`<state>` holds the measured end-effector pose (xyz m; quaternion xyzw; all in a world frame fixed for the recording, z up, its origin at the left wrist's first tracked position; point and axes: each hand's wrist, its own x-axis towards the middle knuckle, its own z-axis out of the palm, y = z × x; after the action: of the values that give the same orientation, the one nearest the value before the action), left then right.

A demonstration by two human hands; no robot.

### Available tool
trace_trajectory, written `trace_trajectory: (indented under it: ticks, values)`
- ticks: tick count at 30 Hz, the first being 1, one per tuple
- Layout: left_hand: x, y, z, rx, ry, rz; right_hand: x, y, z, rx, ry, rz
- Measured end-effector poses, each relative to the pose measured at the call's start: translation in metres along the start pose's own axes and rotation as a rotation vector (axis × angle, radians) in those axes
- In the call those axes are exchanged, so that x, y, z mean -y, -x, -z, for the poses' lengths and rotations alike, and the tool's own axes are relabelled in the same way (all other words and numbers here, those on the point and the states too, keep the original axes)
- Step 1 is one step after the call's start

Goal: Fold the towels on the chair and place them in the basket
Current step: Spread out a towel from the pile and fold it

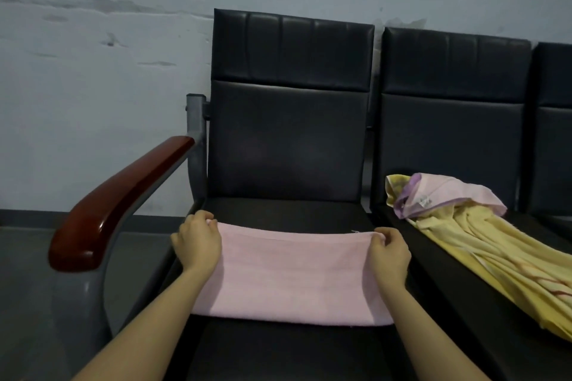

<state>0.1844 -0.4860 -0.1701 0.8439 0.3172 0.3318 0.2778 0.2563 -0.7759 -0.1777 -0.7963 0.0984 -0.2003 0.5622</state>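
Two hands pinch the far corners of the pink towel (291, 275), left hand (198, 244) and right hand (390, 252) each closed on one. It lies flat on the chair seat (278, 353). More towels (483, 241) sit heaped on the next seat. No basket is in view. If either corner slips, or the hands move unevenly, the fold would likely come out skewed.

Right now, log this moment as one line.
pink towel flat on seat | left hand pinching far-left corner | right hand pinching far-right corner | yellow towel heap next seat | basket unseen
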Motion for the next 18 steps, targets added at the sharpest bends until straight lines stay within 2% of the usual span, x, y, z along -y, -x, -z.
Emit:
trace_trajectory:
  ticks: [6,10,15,18]
  values:
    - [0.001,-0.027,-0.026,-0.009,-0.04,-0.036,0.0,-0.028,-0.023,0.005,0.065,0.058]
    - [0.004,-0.026,-0.04,0.123,-0.251,-0.123,-0.016,-0.029,-0.039,0.122,0.196,0.042]
    - [-0.006,-0.008,-0.049,0.259,-0.319,-0.371,-0.025,-0.006,-0.051,0.284,0.494,0.295]
    - [-0.013,0.01,-0.052,0.409,-0.304,-0.457,-0.021,0.005,-0.052,0.366,0.596,0.449]
